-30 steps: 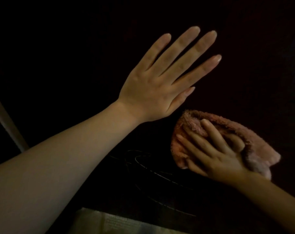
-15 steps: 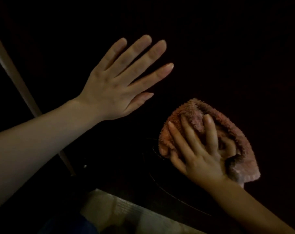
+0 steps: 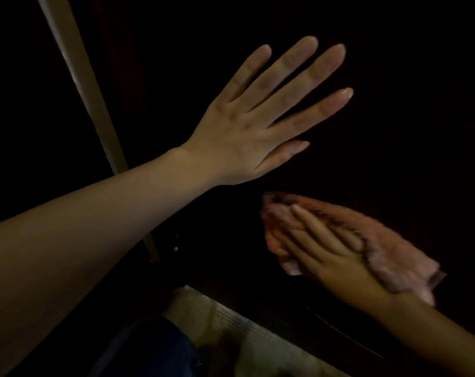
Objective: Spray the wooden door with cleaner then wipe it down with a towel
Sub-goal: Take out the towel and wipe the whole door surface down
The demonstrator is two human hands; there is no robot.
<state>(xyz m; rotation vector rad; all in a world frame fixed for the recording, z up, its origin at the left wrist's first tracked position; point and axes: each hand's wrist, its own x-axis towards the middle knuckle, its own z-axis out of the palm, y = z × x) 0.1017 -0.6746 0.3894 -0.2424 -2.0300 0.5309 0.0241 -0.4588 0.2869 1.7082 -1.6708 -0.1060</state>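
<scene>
The wooden door (image 3: pixel 394 118) is very dark and fills most of the view. My left hand (image 3: pixel 258 123) lies flat against it, fingers spread, holding nothing. Lower right, my right hand (image 3: pixel 331 254) presses a pink fluffy towel (image 3: pixel 394 257) onto the door's lower part; the towel is blurred by motion. Faint curved lines of a carved panel show on the door below the towel. No spray bottle is in view.
A pale door-frame strip (image 3: pixel 89 104) runs diagonally at the left. At the bottom lies a pale ribbed floor or threshold (image 3: pixel 231 322), with my blue-trousered knee (image 3: pixel 154 349) in front of it.
My right hand has slid the towel across the lower door and flattened it, fingers now pointing up-left. The view has shifted, so the frame strip and floor show more. My left hand stays flat.
</scene>
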